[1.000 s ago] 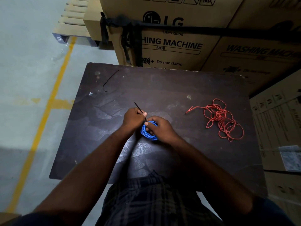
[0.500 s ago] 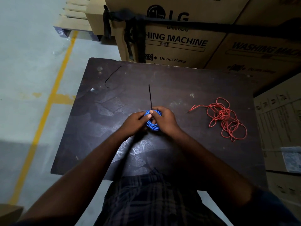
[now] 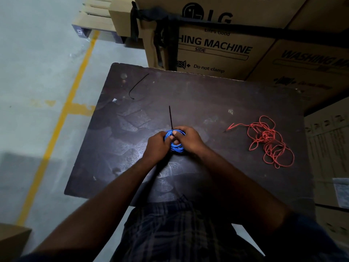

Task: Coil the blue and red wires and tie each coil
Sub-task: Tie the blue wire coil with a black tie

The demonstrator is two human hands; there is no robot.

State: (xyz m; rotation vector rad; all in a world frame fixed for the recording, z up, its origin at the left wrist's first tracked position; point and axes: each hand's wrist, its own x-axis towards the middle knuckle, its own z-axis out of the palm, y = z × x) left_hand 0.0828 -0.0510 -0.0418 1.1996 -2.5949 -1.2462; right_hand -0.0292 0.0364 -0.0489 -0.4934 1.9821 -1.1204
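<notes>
scuffed dark table (image 3: 207, 95), glossy blue wire (image 3: 176, 147), cardboard boxes (image 3: 217, 48)

The blue wire (image 3: 176, 147) is wound into a tight coil at the middle of the desk (image 3: 207, 95), a black tie (image 3: 170, 118) projecting from it toward the far edge. The red wire (image 3: 268, 140) is spread, loosely tangled, near the right edge.

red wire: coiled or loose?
Loose. The red wire lies as a spread, tangled heap on the table, no hand on it; left hand and right hand grip the blue coil.
</notes>
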